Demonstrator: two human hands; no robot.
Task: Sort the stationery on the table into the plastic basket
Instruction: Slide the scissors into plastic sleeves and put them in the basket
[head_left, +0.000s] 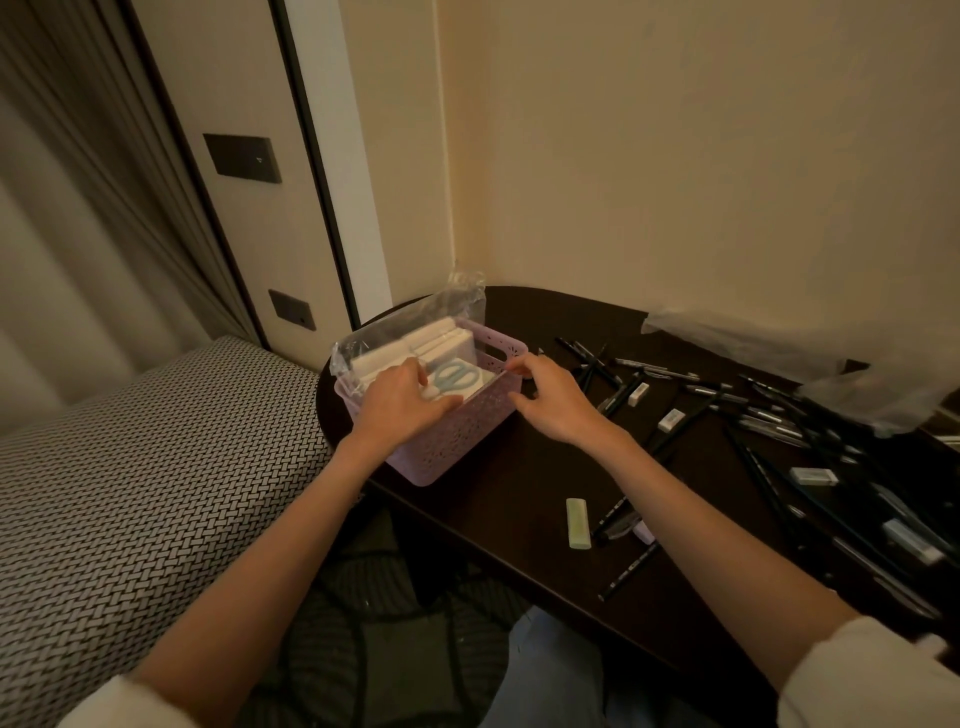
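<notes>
The lilac plastic basket (457, 431) sits at the left end of the dark table (519, 499), and everything here turns on it. The left hand (402, 402) reaches in over the basket's near rim, fingers curled down onto the pale packs inside, right beside the blue-handled scissors (451, 378) lying on top of them; whether those fingers actually grip anything cannot be told. The right hand (553, 397) comes in at the basket's right wall, thumb and forefinger pinched together on the rim corner, remaining fingers loosely bent. Behind the scissors, white notepads (441, 338) stand inside the basket, and a clear plastic wrapper (415, 322) rises out of its far side. Out to the right of the basket, well apart from it, black pens and pencils (753, 415) lie scattered with small white erasers (638, 394) among them. In front of the basket, toward the person, a pale green eraser (578, 523) lies alone beside a pen.
</notes>
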